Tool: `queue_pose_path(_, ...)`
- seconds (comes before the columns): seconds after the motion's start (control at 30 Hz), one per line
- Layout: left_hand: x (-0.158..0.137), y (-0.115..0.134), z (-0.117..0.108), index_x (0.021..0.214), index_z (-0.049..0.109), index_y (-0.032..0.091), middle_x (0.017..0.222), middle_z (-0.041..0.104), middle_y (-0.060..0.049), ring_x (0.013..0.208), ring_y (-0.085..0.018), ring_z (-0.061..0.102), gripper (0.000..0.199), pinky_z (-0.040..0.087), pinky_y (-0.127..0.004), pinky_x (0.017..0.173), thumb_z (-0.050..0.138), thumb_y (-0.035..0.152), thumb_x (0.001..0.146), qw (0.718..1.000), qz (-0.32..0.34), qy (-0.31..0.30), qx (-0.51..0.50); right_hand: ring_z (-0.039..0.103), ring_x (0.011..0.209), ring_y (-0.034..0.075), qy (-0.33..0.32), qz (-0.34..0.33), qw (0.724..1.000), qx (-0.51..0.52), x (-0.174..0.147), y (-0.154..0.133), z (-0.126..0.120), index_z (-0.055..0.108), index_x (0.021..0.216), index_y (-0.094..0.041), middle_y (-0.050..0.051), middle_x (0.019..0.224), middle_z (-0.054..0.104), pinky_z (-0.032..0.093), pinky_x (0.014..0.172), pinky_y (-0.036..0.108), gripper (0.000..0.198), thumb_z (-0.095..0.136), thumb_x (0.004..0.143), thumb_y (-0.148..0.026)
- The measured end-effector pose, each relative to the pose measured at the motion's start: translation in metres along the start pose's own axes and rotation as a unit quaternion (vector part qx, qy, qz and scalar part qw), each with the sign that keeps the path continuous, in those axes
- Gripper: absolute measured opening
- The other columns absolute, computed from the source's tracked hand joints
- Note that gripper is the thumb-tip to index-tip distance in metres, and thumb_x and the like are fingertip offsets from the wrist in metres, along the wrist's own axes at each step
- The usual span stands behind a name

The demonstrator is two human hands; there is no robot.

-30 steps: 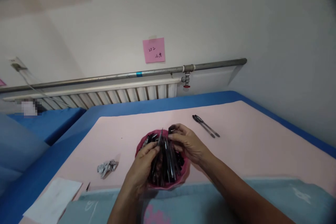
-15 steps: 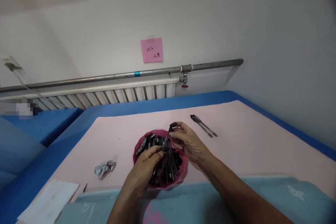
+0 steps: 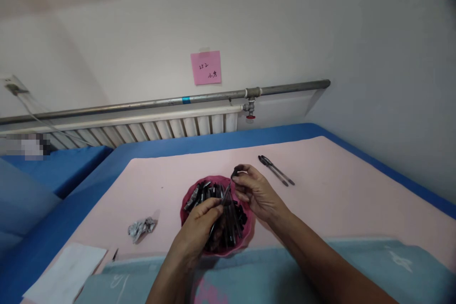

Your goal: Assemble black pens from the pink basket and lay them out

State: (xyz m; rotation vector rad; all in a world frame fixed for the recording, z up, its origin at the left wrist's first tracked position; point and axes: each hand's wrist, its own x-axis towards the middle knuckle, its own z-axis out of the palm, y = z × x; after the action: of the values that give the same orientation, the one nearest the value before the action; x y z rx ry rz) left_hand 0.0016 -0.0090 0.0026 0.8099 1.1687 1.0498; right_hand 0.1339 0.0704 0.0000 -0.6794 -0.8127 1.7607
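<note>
Pinching a slim pen (image 3: 225, 193) over the pink bowl (image 3: 250, 226) with the left hand (image 3: 197, 224), a small dark piece (image 3: 234, 174) just far-right of it with the right hand (image 3: 259, 195); best lined up straight.

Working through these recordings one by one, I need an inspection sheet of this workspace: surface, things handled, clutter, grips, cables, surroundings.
Surface: pink mat on a blue surface.
Things handled: pink bowl holding dark pen pieces; two pens lie right of it.
Clutter: crumpled scrap, white sheet, small dark sliver.
Grips: left grip pinches a slim clear barrel; right grip pinches a small black piece, perhaps a cap.
Cables: pale cable from a wall socket.
Surroundings: wall, pink note, metal pipe, radiator.
</note>
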Motion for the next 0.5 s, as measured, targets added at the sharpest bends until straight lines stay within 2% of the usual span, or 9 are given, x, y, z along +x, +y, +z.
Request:
queue_pose_path(0.3,-0.0005,0.0001,0.0007,0.088,0.059,0.017,0.047,0.04,0.007,0.037,-0.005,0.031,0.022,0.02,-0.018,0.036,0.056,0.032,0.073,1.0,0.003,0.002,0.003,0.037,0.038,0.002,-0.019,0.01,0.999,-0.028,-0.0033,0.007,0.0023,0.049,0.082,-0.02,-0.008,0.061,0.052,0.021,0.032,0.013,0.035,0.07,0.054,-0.011)
queue_pose_path(0.37,-0.0004,-0.0007,0.0016,0.087,0.058,0.017,0.046,0.041,0.006,0.036,-0.005,0.031,0.022,0.02,-0.018,0.034,0.056,0.033,0.072,1.0,0.002,0.009,0.001,0.036,0.038,0.002,-0.02,0.025,0.999,-0.024,-0.0045,0.0075,0.0028,0.05,0.082,-0.02,-0.008,0.061,0.052,0.02,0.032,0.013,0.036,0.07,0.053,-0.01)
queue_pose_path(0.5,0.0011,-0.0043,0.0051,0.083,0.056,0.019,0.045,0.037,0.008,0.034,-0.004,0.027,0.02,0.017,-0.018,0.033,0.058,0.035,0.071,1.0,-0.004,0.012,-0.028,0.035,0.039,0.002,-0.034,0.084,0.996,-0.01,-0.0062,0.0053,0.0026,0.052,0.071,-0.016,-0.008,0.05,0.045,0.018,0.032,0.013,0.025,0.069,0.054,-0.011)
